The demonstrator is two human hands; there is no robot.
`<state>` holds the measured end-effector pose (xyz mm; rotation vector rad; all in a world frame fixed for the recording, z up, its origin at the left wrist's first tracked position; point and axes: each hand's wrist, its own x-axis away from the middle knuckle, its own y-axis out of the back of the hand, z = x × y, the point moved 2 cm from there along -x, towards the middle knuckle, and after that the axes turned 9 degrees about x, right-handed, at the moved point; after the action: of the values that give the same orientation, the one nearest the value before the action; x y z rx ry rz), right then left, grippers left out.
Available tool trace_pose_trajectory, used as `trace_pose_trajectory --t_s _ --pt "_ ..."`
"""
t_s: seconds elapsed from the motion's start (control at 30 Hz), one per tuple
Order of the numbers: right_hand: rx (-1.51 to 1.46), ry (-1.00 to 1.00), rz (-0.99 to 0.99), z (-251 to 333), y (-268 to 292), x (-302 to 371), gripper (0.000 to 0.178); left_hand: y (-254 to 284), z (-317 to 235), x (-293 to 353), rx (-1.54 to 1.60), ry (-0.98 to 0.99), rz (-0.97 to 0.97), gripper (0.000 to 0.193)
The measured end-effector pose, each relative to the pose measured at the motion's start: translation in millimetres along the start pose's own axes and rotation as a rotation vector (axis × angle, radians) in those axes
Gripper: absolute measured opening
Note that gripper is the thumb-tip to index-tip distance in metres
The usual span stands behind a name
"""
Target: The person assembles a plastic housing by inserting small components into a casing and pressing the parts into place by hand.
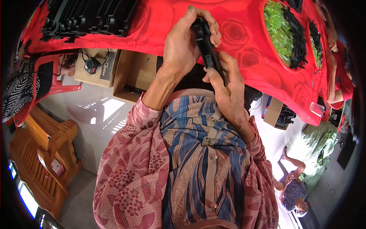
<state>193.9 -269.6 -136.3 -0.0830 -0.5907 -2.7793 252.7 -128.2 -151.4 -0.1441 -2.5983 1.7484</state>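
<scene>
A long black plastic part point(206, 47) is held at a slant over the near edge of the red table. My left hand point(182, 45) is closed around its upper end, with the fingers curled over the far side. Lower down, my right hand point(229, 89) grips the same part, thumb lying on its face and fingers behind it. Its lower end is partly hidden by my right hand.
Rows of black plastic parts point(85, 19) lie at the table's far left. On the right, a red tray point(268, 39) holds yellow-green and black pieces. An open cardboard box point(126, 74), a red chair point(57, 86) and a wooden bench point(45, 152) stand left. Other people are on the right.
</scene>
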Motion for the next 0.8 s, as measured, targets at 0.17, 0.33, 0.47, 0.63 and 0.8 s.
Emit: trace_pose_trajectory --t_s 0.17,0.33,0.47,0.63,0.8 --pt "-0.015 0.007 0.011 3.2 0.6 -0.4 0.045 -1.2 -0.1 0.6 -0.03 -0.001 -0.067 0.042" --pt "-0.043 0.002 0.04 3.3 1.7 -0.7 0.045 -1.9 -1.8 1.8 -0.114 0.0 -0.072 0.042" --pt "-0.089 -0.03 0.072 1.7 2.4 -0.5 0.043 0.0 -0.8 1.8 -0.104 0.009 -0.085 0.041" --pt "-0.074 -0.028 0.068 -0.4 1.2 -0.6 0.043 0.0 -1.9 3.8 -0.121 0.018 -0.118 0.041" --pt "0.014 -0.041 0.053 -3.0 1.9 -2.9 0.042 2.6 -3.4 2.6 -0.099 0.022 -0.127 0.04"
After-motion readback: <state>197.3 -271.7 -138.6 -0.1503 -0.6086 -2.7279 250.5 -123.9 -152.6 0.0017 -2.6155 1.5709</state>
